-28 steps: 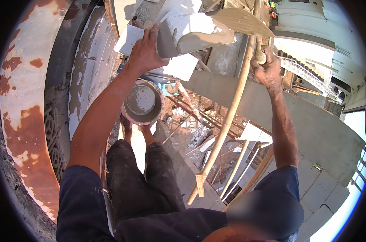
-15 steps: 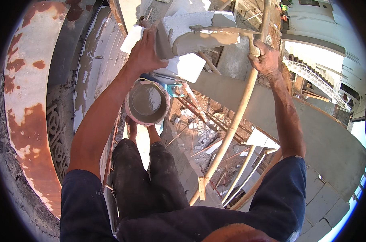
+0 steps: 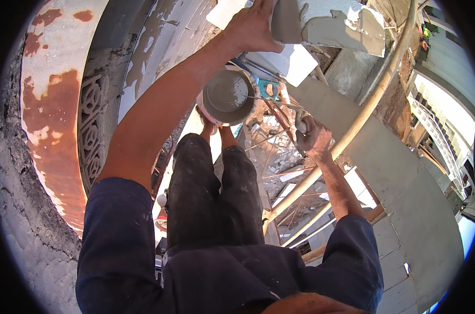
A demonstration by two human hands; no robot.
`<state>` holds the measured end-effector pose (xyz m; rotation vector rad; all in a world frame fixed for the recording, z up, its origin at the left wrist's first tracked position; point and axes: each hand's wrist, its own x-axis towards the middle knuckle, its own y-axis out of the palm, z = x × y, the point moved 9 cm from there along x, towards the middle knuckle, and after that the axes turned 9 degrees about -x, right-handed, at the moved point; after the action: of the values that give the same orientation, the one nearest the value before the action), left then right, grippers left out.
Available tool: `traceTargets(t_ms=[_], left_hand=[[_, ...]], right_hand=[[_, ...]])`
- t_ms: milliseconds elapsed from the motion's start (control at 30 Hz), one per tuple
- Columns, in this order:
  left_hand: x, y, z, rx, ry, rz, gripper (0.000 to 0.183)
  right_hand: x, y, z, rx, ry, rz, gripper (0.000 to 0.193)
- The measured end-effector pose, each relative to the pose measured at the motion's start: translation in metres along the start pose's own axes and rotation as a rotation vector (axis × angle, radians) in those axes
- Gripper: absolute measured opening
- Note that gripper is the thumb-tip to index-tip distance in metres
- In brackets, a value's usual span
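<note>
My left hand grips the near left end of a white block, its thumb along the grey-coated end face. Wet grey mortar covers much of the block's near side. Closed around the handle of a trowel, my right hand is lower and to the right. The trowel's thin blade is seen nearly edge-on, its tip over the right side of a round bucket. Smooth grey mortar fills the bucket's inside, below my left forearm.
A long bamboo pole slants past my right hand. Beyond it runs a grey plastered wall top. Rubble and thin rods lie far below. A rust-stained curved panel stands at the left. My legs are below the bucket.
My right hand has brought the trowel down from the block's mortared side to the bucket. My left hand still holds the block, and the whole view has shifted.
</note>
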<state>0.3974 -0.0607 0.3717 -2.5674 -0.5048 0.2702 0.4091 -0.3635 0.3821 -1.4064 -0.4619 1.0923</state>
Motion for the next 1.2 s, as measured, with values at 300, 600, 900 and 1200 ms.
traceTargets(t_ms=[300, 600, 900, 1200], left_hand=[[-0.005, 0.002, -0.003, -0.125, 0.074, -0.234, 0.115], [-0.013, -0.014, -0.006, -0.164, -0.098, -0.103, 0.098], [-0.18, -0.07, 0.128, -0.451, -0.495, -0.485, 0.057], [-0.523, 0.072, 0.256, -0.28, -1.168, -0.173, 0.057]], right_hand=[[0.079, 0.248, 0.093, -0.165, -0.021, 0.428, 0.033], [0.262, 0.105, 0.132, 0.388, -0.164, 0.075, 0.05], [0.269, 0.061, 0.144, 4.056, 0.848, -1.087, 0.057], [0.264, 0.033, 0.152, 4.258, 0.91, -1.452, 0.103]])
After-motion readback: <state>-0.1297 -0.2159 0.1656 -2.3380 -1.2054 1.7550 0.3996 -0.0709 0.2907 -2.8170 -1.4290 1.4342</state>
